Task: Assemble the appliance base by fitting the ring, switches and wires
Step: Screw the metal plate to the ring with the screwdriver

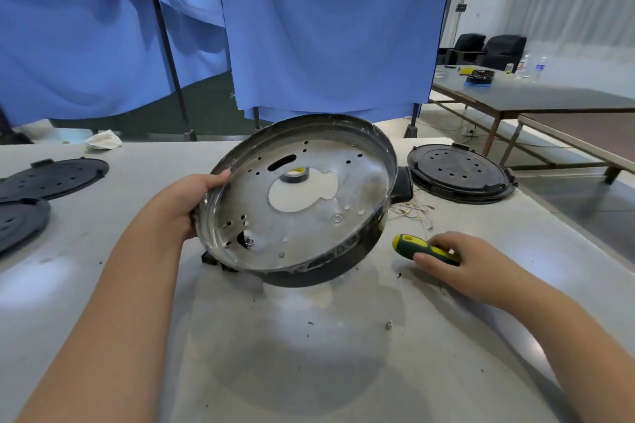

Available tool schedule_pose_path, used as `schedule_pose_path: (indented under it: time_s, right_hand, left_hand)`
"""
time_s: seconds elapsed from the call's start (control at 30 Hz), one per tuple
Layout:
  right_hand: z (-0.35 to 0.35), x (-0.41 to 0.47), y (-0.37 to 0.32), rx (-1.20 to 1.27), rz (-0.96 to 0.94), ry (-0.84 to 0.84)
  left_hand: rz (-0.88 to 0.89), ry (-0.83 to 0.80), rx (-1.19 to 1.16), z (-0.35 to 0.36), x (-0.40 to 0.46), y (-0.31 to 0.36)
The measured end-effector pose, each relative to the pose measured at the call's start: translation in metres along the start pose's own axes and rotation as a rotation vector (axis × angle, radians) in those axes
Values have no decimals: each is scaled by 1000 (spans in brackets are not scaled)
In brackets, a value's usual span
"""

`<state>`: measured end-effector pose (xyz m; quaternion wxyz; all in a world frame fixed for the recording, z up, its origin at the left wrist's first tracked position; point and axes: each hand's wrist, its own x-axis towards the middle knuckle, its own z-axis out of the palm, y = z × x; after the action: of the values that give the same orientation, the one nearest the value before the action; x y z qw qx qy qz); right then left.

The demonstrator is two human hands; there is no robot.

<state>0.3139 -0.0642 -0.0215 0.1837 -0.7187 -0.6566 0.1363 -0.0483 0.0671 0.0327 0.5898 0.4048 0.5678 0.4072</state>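
The round metal appliance base (pixel 357 182) is tilted up toward me over the table's middle, its near edge down by the table. It has a black outer ring and a large centre hole. My left hand (pixel 192 203) grips its left rim, thumb over the edge. My right hand (pixel 460 264) holds a green-and-yellow screwdriver (pixel 422 249) lying on the table to the right of the base. Thin wires (pixel 412 213) lie loose behind the screwdriver. A roll of tape (pixel 295 176) shows through the centre hole.
A black round cover (pixel 457 173) lies at the right back. Two more black covers (pixel 51 178) lie at the left edge. A small screw (pixel 388 324) sits on the grey table (pixel 309 371). Blue curtains (pixel 309 27) hang behind; other tables stand far right.
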Motion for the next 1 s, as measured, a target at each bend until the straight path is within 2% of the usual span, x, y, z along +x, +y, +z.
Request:
schedule_pose_path:
  time_s: [0.27,0.43,0.53,0.63,0.77,0.87,1.0]
  right_hand:
    - [1,-2,-12,-284,-44,77]
    - [0,-4,-15,-226,-78,70]
    - [-3,-9,-20,-30,-174,119]
    - [-4,-16,-29,167,-239,30]
    - [-4,-23,-42,310,-268,-239]
    - [-2,-27,-48,221,-255,-346]
    - [0,-29,-54,34,-270,-333]
  left_hand:
    - [34,-32,-144,23,-5,1]
    - [38,-37,-167,34,-7,0]
    - [46,-35,-152,35,-7,-1]
    - [52,-30,-151,37,-6,-1]
    - [55,-19,-170,37,-5,-1]
    - [54,-15,-183,36,-5,-1]
    - [52,-6,-192,35,-4,-1]
